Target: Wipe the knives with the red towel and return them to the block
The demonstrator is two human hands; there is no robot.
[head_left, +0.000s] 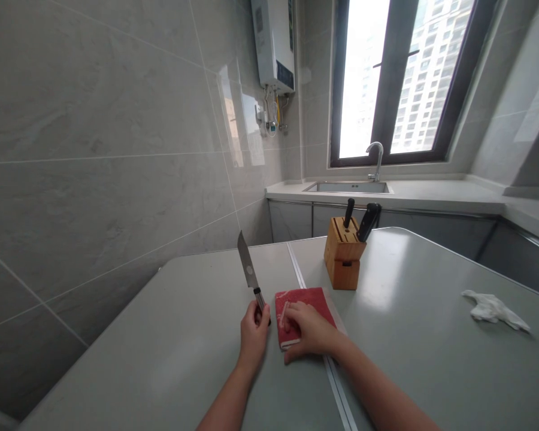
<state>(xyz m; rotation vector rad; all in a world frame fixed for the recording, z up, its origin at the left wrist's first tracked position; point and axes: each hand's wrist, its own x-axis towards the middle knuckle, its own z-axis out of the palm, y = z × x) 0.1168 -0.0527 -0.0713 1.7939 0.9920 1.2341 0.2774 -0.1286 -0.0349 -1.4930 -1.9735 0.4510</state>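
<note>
My left hand (254, 335) is closed around the handle of a kitchen knife (248, 263), holding it with the blade pointing up and away from me. Just to the right, a folded red cloth (312, 296) with white marks and a pale edge lies on the table. My right hand (312, 332) rests over its near part, fingers curled onto the cloth and thumb at its near edge. Beyond the cloth stands a wooden knife block (344, 254) with black-handled tools in its top slots.
The pale table (197, 359) has a metal seam (336, 383) running away from me. A crumpled white tissue (494, 311) lies on the right side. A tiled wall (117, 197) borders the left. Behind are a counter with a sink (348, 187), a faucet (378, 158) and a window.
</note>
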